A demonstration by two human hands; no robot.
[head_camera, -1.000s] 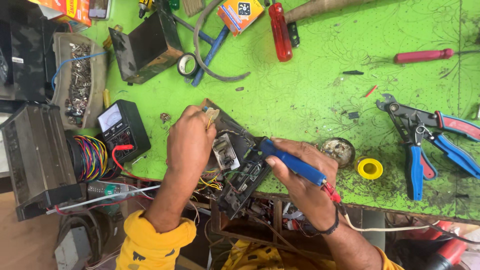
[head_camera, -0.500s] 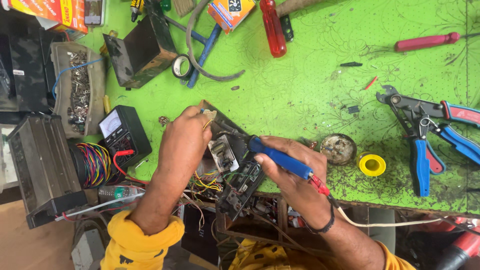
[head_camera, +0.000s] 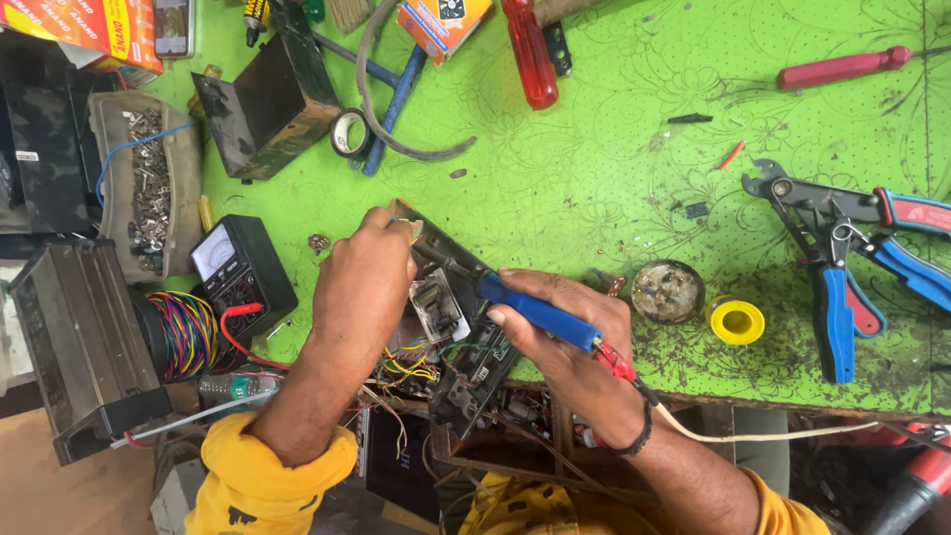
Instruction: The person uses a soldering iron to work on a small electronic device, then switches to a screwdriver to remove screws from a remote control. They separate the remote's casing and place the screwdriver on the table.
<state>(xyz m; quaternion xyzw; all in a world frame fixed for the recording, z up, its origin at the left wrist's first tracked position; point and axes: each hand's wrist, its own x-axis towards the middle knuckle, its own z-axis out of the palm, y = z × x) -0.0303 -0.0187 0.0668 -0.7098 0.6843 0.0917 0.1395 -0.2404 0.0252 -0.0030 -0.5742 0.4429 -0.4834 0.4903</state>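
Note:
My right hand (head_camera: 570, 342) grips a blue-handled soldering iron (head_camera: 540, 315) whose tip points left onto an opened electronic unit (head_camera: 466, 362) with a circuit board and coloured wires, at the near edge of the green table (head_camera: 594, 178). My left hand (head_camera: 367, 282) rests on the unit's upper left side, fingers pinched near a small pale piece at its top corner; what the fingers hold is too small to tell. The iron's cord trails right from under my right wrist.
A black multimeter (head_camera: 241, 267) with red leads lies left of my left hand beside a coil of coloured wire (head_camera: 183, 335). A round tin (head_camera: 668, 291) and yellow tape roll (head_camera: 737, 321) sit right of my hand. Blue-handled crimping pliers (head_camera: 842, 267), red screwdrivers (head_camera: 530, 50) and a black box (head_camera: 267, 99) lie farther off.
The view has shifted slightly. Both hands stay on the unit, with the soldering iron tip still held against it.

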